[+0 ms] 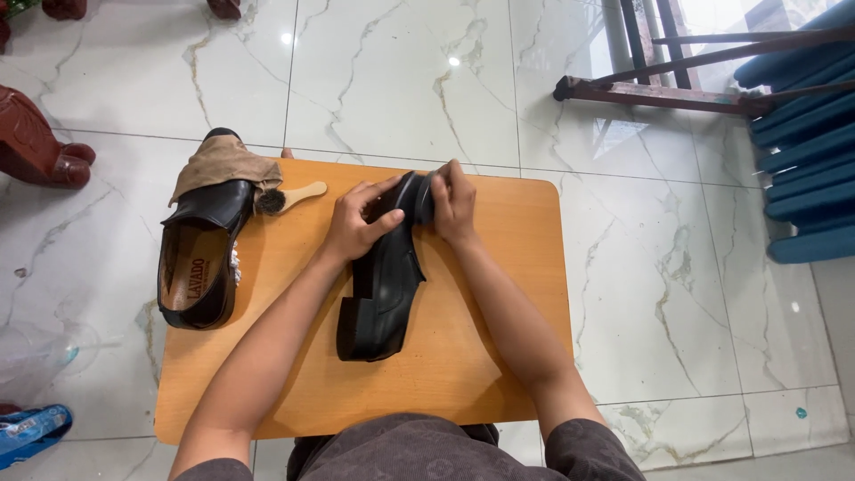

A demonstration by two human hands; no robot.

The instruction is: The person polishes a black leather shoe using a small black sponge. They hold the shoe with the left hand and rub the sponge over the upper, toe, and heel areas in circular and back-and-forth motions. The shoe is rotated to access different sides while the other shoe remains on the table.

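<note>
1. A white marble floor [401,80] fills the view from above, with a small orange-brown table [499,356] in the middle, directly in front of the seated person.
2. A black leather shoe [385,285] lies on its side near the table's centre. Its long axis runs from the heel, close to the person's body, away to the toe, which is raised between both hands.
3. The left hand [356,223] wraps the upper part of the shoe from the left; its grip is closed around the leather, thumb across the top.
4. The right hand [452,207] presses against the toe from the right, fingers curled. Whether it also holds a cloth or pad cannot be told.
5. Both hands sit at the toe end, about equally near.
6. A second black shoe [198,267] rests at the table's left edge, a tan cloth [223,162] draped over its toe.
7. A small wooden-handled brush [289,196] lies just beside that cloth.
</note>
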